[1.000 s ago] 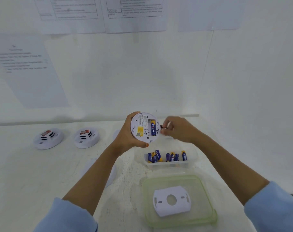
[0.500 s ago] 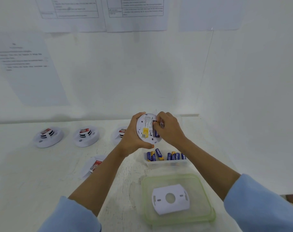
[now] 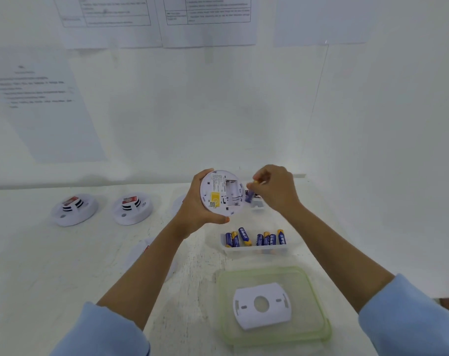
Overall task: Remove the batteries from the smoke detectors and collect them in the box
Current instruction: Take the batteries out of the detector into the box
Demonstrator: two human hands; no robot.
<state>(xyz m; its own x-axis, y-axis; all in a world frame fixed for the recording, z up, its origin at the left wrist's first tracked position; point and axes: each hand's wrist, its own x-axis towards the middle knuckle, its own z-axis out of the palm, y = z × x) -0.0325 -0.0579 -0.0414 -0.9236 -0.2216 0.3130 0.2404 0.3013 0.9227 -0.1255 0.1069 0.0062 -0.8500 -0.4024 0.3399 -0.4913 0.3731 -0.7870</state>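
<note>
Batteries blue w/ yellow, lid green-rimmed, detector white.

No text is resolving well enough to read. White paper sheets on the wall are carrying blurred tables and print. The raised white round plastic smoke detector is showing illegible fine print and a yellow sticker. Blue-and-yellow cylindrical batteries in the clear plastic box are bearing unreadable white lettering.

Battery in the right hand was blurred, near detector half hidden behind the left forearm, far detector behind the left hand gripping the smoke detector, wall sheets' print was unreadable.
</note>
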